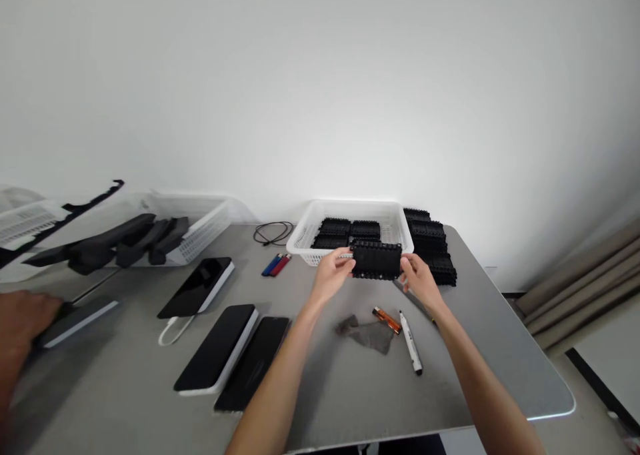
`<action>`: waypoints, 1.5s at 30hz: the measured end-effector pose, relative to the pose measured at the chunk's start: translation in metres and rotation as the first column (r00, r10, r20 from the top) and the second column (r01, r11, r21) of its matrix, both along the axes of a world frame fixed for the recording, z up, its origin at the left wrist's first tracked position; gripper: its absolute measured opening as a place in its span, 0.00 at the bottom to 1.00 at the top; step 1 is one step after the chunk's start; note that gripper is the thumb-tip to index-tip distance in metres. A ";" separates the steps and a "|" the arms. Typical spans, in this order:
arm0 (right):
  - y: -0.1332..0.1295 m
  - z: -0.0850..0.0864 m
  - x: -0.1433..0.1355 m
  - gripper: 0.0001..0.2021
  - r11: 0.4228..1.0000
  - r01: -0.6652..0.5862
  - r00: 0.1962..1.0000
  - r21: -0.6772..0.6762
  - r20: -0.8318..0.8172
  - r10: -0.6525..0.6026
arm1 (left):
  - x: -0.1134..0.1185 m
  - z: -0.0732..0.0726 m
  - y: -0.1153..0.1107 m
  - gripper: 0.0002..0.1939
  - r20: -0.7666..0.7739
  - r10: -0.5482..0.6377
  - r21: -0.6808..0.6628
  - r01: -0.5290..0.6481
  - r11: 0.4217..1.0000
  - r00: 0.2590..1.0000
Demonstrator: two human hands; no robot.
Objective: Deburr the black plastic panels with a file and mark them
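Observation:
Between my two hands is a flat black rectangular piece with notched long edges, raised above the table in front of a white basket. My left hand pinches its left end and my right hand its right end. Inside the basket lie several similar black pieces. More of them form stacks just right of the basket. Below my hands are a grey cloth, an orange lighter, a white marker and a thin dark tool, partly hidden by my right hand.
Phones and power banks lie on the left of the grey table. Two lighters and a black cable are left of the basket. Another basket holds black strips. At far left, another person's hand touches a dark device.

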State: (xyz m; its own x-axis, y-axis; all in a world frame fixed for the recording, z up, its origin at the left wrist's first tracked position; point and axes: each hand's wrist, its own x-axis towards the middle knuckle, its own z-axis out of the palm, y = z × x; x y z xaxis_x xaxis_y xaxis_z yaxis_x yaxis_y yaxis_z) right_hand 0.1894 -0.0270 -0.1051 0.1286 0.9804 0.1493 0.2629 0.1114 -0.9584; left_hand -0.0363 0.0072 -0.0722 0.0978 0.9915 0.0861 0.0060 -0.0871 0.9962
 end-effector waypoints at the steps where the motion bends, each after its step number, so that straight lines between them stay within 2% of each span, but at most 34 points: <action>1: -0.003 -0.005 -0.003 0.20 0.999 0.002 0.998 -0.032 0.062 0.000 | -0.005 0.004 0.003 0.21 0.022 0.023 -0.005 -0.022 1.000 0.999; 3: -0.013 -0.017 -0.011 0.16 0.991 -0.052 0.945 -0.120 0.315 0.088 | -0.014 0.012 0.006 0.22 0.044 0.046 -0.001 -0.046 0.999 0.998; 4: -0.018 -0.022 -0.016 0.14 0.979 -0.087 0.867 -0.182 0.470 0.165 | -0.017 0.017 0.006 0.23 0.049 0.049 0.001 -0.049 0.999 0.998; 6: -0.027 -0.028 -0.028 0.12 0.949 -0.092 0.650 -0.303 0.703 0.288 | -0.020 0.026 0.006 0.25 0.066 0.040 0.003 -0.040 0.999 0.997; 8: -0.031 -0.030 -0.042 0.12 0.933 -0.051 0.467 -0.356 0.818 0.337 | -0.019 0.034 0.006 0.26 0.100 0.033 -0.001 -0.033 0.999 0.994; 9: -0.032 -0.030 -0.048 0.11 0.932 -0.034 0.413 -0.361 0.844 0.342 | -0.017 0.037 0.006 0.27 0.121 0.032 -0.005 -0.032 0.999 0.992; 11: -0.030 -0.028 -0.058 0.08 0.934 -0.018 0.373 -0.358 0.864 0.339 | -0.014 0.042 0.007 0.28 0.159 0.035 -0.007 -0.034 0.999 0.987; 14: -0.028 -0.019 -0.059 0.07 0.941 -0.014 0.377 -0.337 0.870 0.317 | -0.010 0.046 0.008 0.28 0.187 0.030 0.008 -0.032 0.999 0.982; 15: -0.028 -0.014 -0.055 0.08 0.945 -0.035 0.405 -0.325 0.860 0.311 | -0.010 0.047 0.009 0.28 0.186 0.024 0.014 -0.027 1.000 0.982; 16: -0.029 -0.006 -0.050 0.08 0.946 -0.076 0.447 -0.314 0.837 0.314 | -0.010 0.047 0.009 0.27 0.183 0.019 0.018 -0.023 1.000 0.983; 17: -0.030 0.003 -0.043 0.09 0.945 -0.146 0.540 -0.294 0.776 0.325 | -0.010 0.047 0.010 0.27 0.179 0.019 0.021 -0.023 1.000 0.984; 19: -0.031 0.027 -0.030 0.10 0.891 -0.394 0.719 -0.226 0.528 0.452 | -0.010 0.045 0.011 0.26 0.179 0.029 0.028 -0.034 0.999 0.983; 21: -0.028 0.051 -0.022 0.12 0.849 -0.519 0.800 -0.098 0.296 0.523 | -0.009 0.044 0.011 0.26 0.187 0.032 0.033 -0.039 0.999 0.982; 24: -0.016 0.077 -0.028 0.15 0.829 -0.557 0.831 0.051 0.007 0.557 | -0.005 0.043 0.012 0.26 0.192 0.013 0.035 -0.020 0.999 0.981; 27: -0.003 0.082 -0.049 0.17 0.871 -0.487 0.853 0.059 -0.181 0.489 | -0.001 0.042 0.012 0.24 0.181 -0.003 0.031 -0.003 1.000 0.983; 29: 0.003 0.079 -0.063 0.19 0.876 -0.478 0.837 0.063 -0.269 0.476 | -0.001 0.042 0.012 0.24 0.171 -0.019 0.033 0.013 0.999 0.985; 33: 0.009 0.073 -0.077 0.22 0.797 -0.596 0.709 0.093 -0.404 0.578 | -0.002 0.042 0.011 0.25 0.141 -0.022 0.051 0.015 0.999 0.990; 37: 0.015 0.070 -0.081 0.23 0.756 -0.655 0.588 -0.006 -0.632 0.505 | -0.002 0.043 0.010 0.23 0.111 -0.020 0.052 0.014 0.999 0.994; 42: 0.021 0.067 -0.087 0.18 0.715 -0.685 0.563 -0.141 -0.726 0.396 | -0.002 0.042 0.011 0.20 0.070 -0.068 0.051 0.065 0.997 0.995; 45: 0.022 0.068 -0.088 0.16 0.712 -0.669 0.590 -0.212 -0.734 0.336 | -0.003 0.040 0.012 0.18 0.047 -0.095 0.053 0.093 0.994 0.994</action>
State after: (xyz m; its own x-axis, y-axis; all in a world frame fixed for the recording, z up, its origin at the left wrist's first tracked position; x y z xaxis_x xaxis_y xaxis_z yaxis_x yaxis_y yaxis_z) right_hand 0.1018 -0.0054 -0.0371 -0.5130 0.8332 -0.2064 -0.3521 -0.4235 -0.8347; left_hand -0.0398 0.0192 -0.0323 0.1849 0.9723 0.1432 -0.0538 -0.1354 0.9893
